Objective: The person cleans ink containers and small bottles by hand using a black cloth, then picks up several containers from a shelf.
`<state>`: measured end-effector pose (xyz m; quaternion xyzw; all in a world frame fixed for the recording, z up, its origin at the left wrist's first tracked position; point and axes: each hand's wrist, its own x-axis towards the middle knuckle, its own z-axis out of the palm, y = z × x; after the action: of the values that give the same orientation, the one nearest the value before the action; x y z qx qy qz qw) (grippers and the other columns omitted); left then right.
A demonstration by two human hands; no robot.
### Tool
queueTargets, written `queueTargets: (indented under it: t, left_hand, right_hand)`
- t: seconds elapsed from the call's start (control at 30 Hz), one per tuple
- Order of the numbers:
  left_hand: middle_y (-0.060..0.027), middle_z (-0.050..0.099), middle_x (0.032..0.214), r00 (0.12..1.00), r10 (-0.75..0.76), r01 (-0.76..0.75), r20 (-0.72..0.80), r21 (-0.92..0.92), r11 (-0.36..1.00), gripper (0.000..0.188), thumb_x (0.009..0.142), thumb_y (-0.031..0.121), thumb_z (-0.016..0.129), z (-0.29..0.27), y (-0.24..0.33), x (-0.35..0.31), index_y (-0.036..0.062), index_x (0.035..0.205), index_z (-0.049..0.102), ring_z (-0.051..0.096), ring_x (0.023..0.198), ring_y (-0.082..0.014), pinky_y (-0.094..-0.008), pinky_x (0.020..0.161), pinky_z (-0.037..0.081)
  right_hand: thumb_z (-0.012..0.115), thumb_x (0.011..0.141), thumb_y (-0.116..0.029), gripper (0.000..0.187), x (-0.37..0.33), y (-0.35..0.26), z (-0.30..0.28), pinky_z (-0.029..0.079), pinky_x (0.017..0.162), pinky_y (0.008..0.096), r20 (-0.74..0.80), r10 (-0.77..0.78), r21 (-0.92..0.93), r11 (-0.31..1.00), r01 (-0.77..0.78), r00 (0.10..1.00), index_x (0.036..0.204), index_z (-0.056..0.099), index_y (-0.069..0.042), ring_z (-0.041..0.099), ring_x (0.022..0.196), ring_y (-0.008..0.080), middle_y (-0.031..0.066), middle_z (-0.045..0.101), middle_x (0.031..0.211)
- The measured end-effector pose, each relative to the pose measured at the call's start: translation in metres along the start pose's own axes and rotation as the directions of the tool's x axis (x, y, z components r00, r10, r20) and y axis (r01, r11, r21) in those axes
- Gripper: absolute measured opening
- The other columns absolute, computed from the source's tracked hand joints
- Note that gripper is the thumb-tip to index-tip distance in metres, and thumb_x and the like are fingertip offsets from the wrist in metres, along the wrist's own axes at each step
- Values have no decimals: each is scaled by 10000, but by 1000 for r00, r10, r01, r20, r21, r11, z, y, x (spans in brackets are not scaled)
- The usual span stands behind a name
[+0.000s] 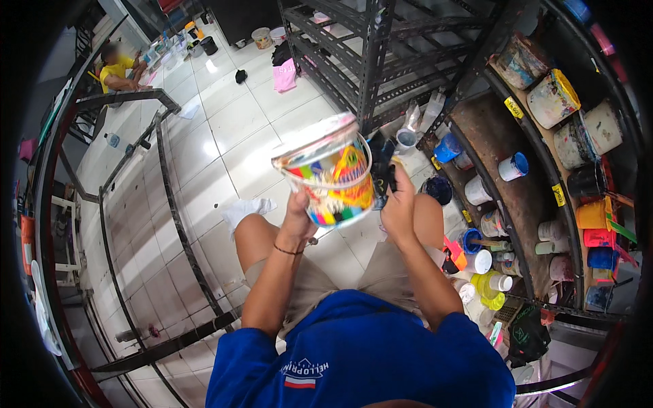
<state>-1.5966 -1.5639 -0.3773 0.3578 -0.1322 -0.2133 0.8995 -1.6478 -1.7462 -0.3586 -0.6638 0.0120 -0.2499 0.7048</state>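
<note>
A paint bucket (pixel 335 178) with a multicoloured printed side hangs tilted in front of my knees. Paint smears mark its pale lid, and a thin handle loops down across its front. My left hand (pixel 297 212) grips the bucket low on its left side. On the other side, my right hand (pixel 398 204) is closed around a crumpled black cloth (pixel 386 168), held against or very close to the bucket's right wall; I cannot tell if they touch.
Paint-stained shelves (pixel 479 139) with several tubs curve along my right. Open paint pots (pixel 471 239) stand by my right leg. A black metal rack (pixel 371 64) rises ahead, and a low metal frame (pixel 173 204) lies left. A person in yellow (pixel 117 73) sits far left.
</note>
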Motion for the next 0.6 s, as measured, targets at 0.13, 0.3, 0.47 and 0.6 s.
queueTargets:
  t: [0.13, 0.3, 0.47, 0.6]
  left_hand:
    - [-112, 505, 1387, 995, -53, 51, 86, 18, 999, 1033, 669, 567, 811, -1, 11, -10, 20, 1424, 367, 542, 1224, -227, -403, 1033, 462]
    - [-115, 468, 1416, 994, -111, 108, 11, 158, 981, 1030, 716, 577, 769, 7, 23, 6, 11, 1446, 314, 481, 1280, -214, -388, 1077, 389]
    - [-118, 442, 1426, 980, -167, 124, 110, 322, 939, 1057, 710, 518, 802, 31, 33, 2, -19, 1452, 275, 430, 1319, -216, -385, 1096, 348]
    - [-120, 481, 1392, 986, -135, 117, 102, 171, 978, 1101, 628, 500, 868, 13, 21, 1, -11, 1433, 317, 500, 1259, -231, -393, 1053, 421]
  right_hand:
    - [547, 935, 13, 389, -8, 2, 19, 428, 974, 264, 25, 271, 499, 831, -247, 962, 1320, 506, -23, 548, 1107, 107, 46, 589, 1242]
    - [526, 975, -51, 342, -13, 13, 18, 455, 970, 296, -161, 150, 480, 875, -55, 975, 1314, 488, -34, 572, 1095, 137, 59, 592, 1229]
    - [529, 969, -54, 166, -14, -13, 19, 433, 834, 231, -314, -57, 74, 994, 84, 948, 1122, 523, 9, 534, 910, 84, 24, 584, 1010]
    - [545, 959, -57, 224, -21, -12, 18, 437, 858, 240, -224, -145, 133, 975, 178, 964, 1173, 518, 0, 540, 960, 88, 31, 589, 1066]
